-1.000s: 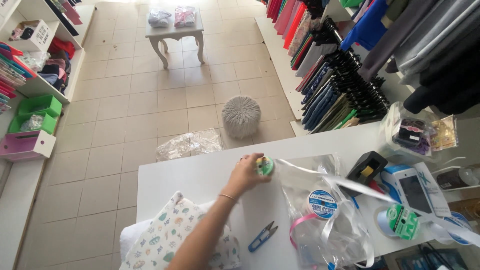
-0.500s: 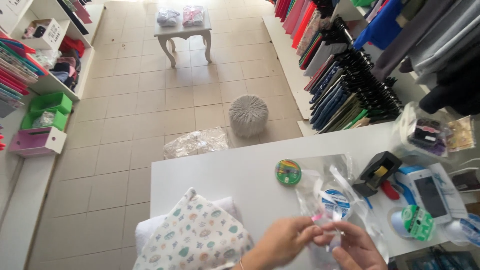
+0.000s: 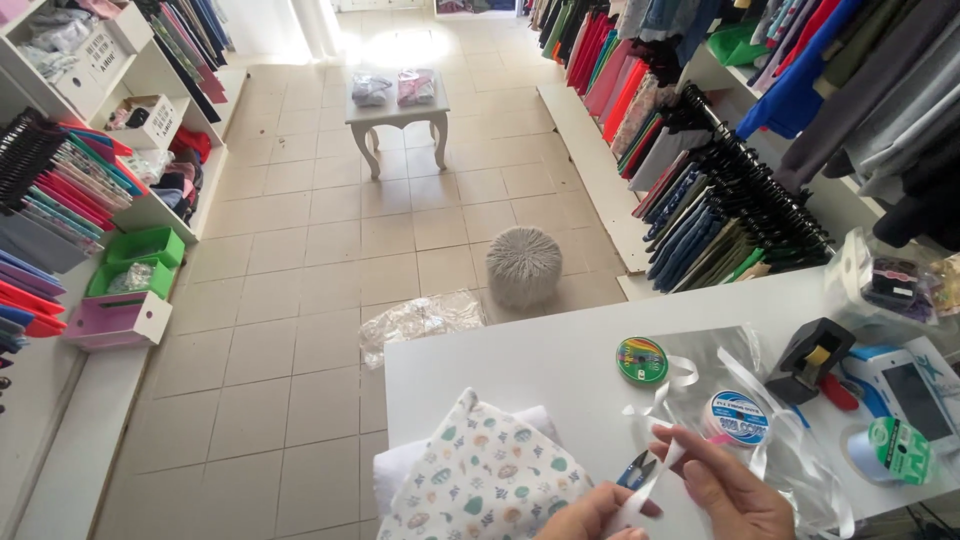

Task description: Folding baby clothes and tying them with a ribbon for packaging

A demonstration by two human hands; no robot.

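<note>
Head view, largest first. White table point(image 3: 520, 360) at near right. Patterned fabric bundle point(image 3: 480, 480) on near left edge of table. Clear plastic bag point(image 3: 720, 350) right of centre, blue-and-white spool point(image 3: 737, 418) lying on it. Right hand point(image 3: 730, 490) at near edge, fingers pinched on white ribbon point(image 3: 655, 475). Left hand point(image 3: 585, 515) just left of it, grasping same ribbon lower down. Green spool point(image 3: 642, 360) farther back. Small blue snips point(image 3: 634, 470) beside ribbon, between the hands.
</note>
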